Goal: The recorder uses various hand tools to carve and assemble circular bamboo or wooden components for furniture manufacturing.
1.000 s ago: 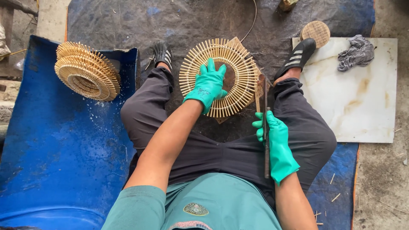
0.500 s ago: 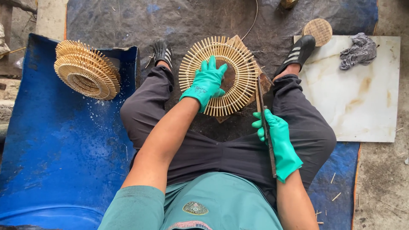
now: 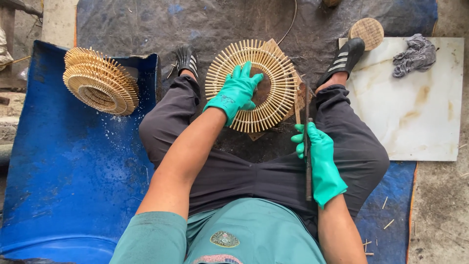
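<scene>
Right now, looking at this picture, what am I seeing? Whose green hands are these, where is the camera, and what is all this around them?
There is no machine here: a person sits on the ground, and the camera is worn on their head, looking down over their lap. Both hands wear green rubber gloves. The left hand presses on a round disc of pale bamboo sticks fanned out like sun rays, which lies between the legs on a small wooden board. The right hand grips a long, thin dark tool; I cannot tell exactly what kind. To the left, a stack of similar bamboo discs rests on a curved blue plastic sheet. To the right lies a white stone slab with a grey rag and a small round woven disc at its corner.
</scene>
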